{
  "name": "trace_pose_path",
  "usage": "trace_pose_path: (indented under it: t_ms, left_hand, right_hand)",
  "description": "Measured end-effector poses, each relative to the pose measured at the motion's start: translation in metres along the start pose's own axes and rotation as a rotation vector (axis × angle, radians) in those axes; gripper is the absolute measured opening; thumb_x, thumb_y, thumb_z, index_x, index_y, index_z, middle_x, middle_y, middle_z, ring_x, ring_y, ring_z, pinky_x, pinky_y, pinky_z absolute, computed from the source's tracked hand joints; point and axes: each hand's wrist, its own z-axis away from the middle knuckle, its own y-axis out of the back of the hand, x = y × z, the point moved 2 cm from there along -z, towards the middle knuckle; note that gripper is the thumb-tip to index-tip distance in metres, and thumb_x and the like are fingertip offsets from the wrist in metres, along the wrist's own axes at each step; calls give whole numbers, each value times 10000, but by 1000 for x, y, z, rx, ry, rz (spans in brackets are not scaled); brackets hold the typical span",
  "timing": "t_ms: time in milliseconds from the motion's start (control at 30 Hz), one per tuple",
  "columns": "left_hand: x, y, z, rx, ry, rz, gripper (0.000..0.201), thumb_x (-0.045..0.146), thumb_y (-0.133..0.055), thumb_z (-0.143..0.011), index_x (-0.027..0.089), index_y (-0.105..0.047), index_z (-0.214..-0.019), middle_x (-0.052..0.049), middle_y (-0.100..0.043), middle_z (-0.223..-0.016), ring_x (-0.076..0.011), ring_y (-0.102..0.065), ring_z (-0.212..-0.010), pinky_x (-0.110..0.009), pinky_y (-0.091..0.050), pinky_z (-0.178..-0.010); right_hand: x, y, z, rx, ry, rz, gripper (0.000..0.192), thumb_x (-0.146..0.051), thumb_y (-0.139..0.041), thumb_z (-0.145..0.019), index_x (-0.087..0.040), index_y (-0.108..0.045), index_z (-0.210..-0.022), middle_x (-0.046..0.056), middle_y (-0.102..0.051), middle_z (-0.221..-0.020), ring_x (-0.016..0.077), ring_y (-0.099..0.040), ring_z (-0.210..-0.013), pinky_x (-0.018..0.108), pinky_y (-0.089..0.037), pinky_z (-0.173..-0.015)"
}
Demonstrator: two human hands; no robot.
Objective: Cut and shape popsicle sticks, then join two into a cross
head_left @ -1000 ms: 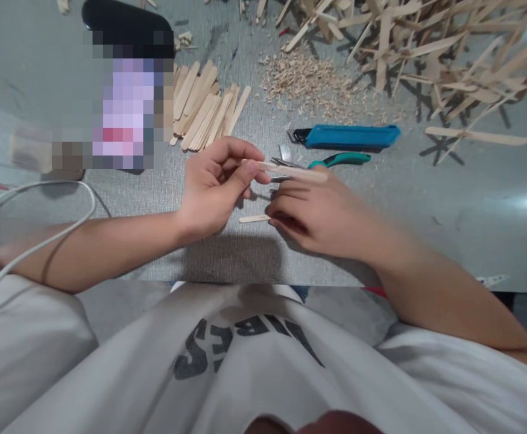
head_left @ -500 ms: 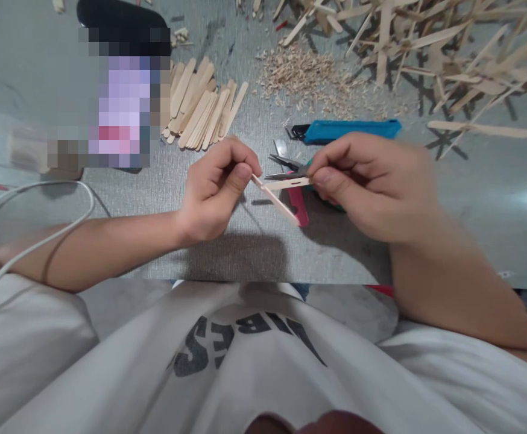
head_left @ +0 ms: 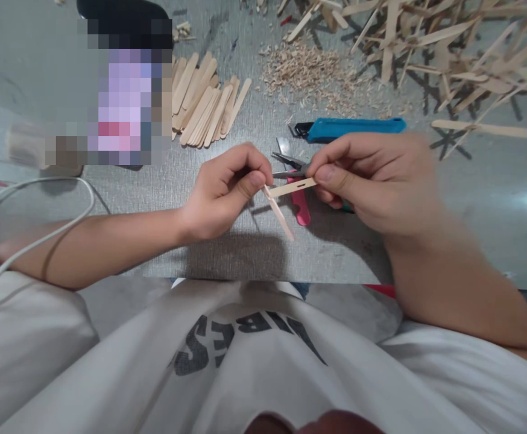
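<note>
Midair, left hand [head_left: 220,196] pinching one stick [head_left: 278,213], right hand [head_left: 372,181] pinching another, seemingly slotted stick [head_left: 290,187].

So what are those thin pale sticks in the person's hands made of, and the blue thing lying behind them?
The two thin pale sticks, one in the left hand at and one in the right hand at, look like bare, unvarnished wood: matte tan, with pale shavings nearby. The long blue utility knife seems smooth plastic with a slight sheen and a dark tip, though that is only its look.
</note>
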Motion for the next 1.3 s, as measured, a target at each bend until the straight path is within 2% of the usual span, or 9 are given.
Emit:
trace_pose_path:
  t_ms: [167, 333, 433, 533, 667, 833, 967, 1167, 1300]
  left_hand:
    - [4, 1, -1, -11, -30, 27, 300, 528, -731, -1197, 276, -769, -1039, -34, -807, -965, -192, -786, -864, -390, -619, -788]
    - [5, 0, -1, -40, -68, 2, 221, 428, -732, -1198, 282, -802, -1047, -37, -797, -946, -188, -759, -839, -388, -594, -738]
    - [5, 0, -2, -35, -74, -3, 204, 401, -747, -1192, 276, -811, -1044, -33, -808, -942, -181, -768, -846, -375, -590, -735]
    - [4, 0, -2, -34, -56, 8, 221, 445, -781, -1177, 270, -818, -1047, -35, -828, -964, -179, -784, -869, -364, -600, -745]
    - [3, 0, -1, -39, 14, 14, 316, 552, -805, -1150, 263, -828, -1025, -51, -851, -992, -189, -795, -883, -371, -624, -765]
    - [3, -1, -2, -106, 133, 17, 316, 526, -780, -1160, 248, -851, -1026, -57, -874, -1019, -184, -811, -876, -359, -660, -784]
    - [2, -2, -4, -129, 139, 50, 303, 500, -795, -1148, 241, -850, -1002, -51, -874, -994, -176, -812, -854, -339, -660, -773]
    - [0, -3, -4, -144, 180, 43, 434, 666, -834, -1092, 249, -860, -973, -65, -867, -977, -190, -797, -848, -358, -639, -775]
    - [0, -3, -4, -166, 149, 40, 400, 640, -826, -1105, 259, -863, -991, -63, -866, -975, -206, -806, -868, -387, -650, -804]
  right_hand:
    - [-1, -2, 0, -19, -15, 42, 410, -642, -1030, -940, -276, -861, -863, -15, -637, -613, 130, -500, -519, 335, -343, -488]
    - [-6, -1, 2, -5, 28, 94, 265, -471, -997, -967, -278, -885, -824, -27, -622, -609, 111, -478, -521, 315, -330, -499]
    - [-10, -2, 3, -40, 16, 134, 259, -482, -996, -951, -286, -890, -818, -22, -645, -615, 117, -504, -526, 307, -364, -503]
    - [-10, -3, 6, -55, -30, 155, 282, -521, -987, -954, -286, -888, -833, -3, -697, -627, 141, -557, -529, 314, -390, -500]
    - [-6, -5, 8, -56, -62, 176, 243, -501, -938, -993, -285, -888, -891, -13, -701, -630, 139, -545, -517, 319, -370, -497]
    - [0, -10, 8, -137, -84, 130, 195, -446, -918, -1010, -282, -863, -919, -15, -724, -674, 158, -601, -577, 328, -411, -532]
    - [2, -11, 7, -157, -73, 87, 159, -411, -912, -1029, -295, -867, -930, -13, -724, -692, 162, -597, -582, 340, -398, -530]
    - [3, -13, 5, -175, -56, 57, 197, -436, -945, -1007, -296, -849, -907, -23, -699, -699, 157, -564, -593, 348, -391, -546]
    - [5, -15, 2, -181, -41, 61, 220, -466, -923, -1017, -300, -835, -904, -30, -671, -677, 157, -538, -576, 349, -374, -535]
